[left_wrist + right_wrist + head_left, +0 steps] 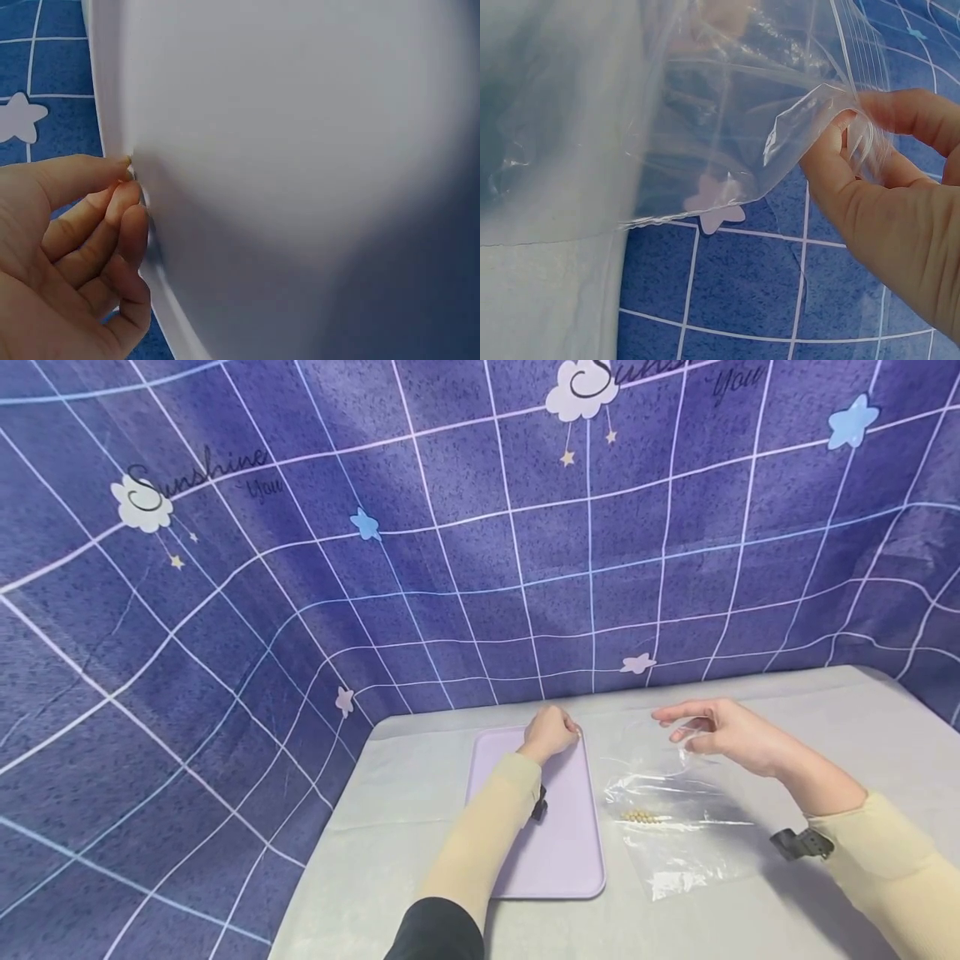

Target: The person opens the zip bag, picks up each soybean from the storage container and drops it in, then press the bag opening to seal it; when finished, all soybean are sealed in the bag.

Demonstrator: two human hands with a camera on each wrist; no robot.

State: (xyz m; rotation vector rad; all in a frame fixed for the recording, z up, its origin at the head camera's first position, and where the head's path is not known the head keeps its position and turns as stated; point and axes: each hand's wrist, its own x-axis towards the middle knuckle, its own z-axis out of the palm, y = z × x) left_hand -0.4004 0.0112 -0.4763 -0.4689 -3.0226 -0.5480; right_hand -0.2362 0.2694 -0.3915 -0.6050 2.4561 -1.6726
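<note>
Left hand (551, 732): fingers curled on the far rim of lilac tray (547, 852).
Right hand (723, 735): pinches zip bag (675, 810) mouth, at 3 o'clock.
Risk: beads (645, 817) may spill if bag tips.

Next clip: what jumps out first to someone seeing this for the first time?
The purple grid-patterned backdrop with stars and clouds fills most of the head view behind the table. On the table, the left hand grips the far edge of a lilac tray. To its right, the right hand pinches the top of a clear plastic bag holding a few small beige beads.
</note>
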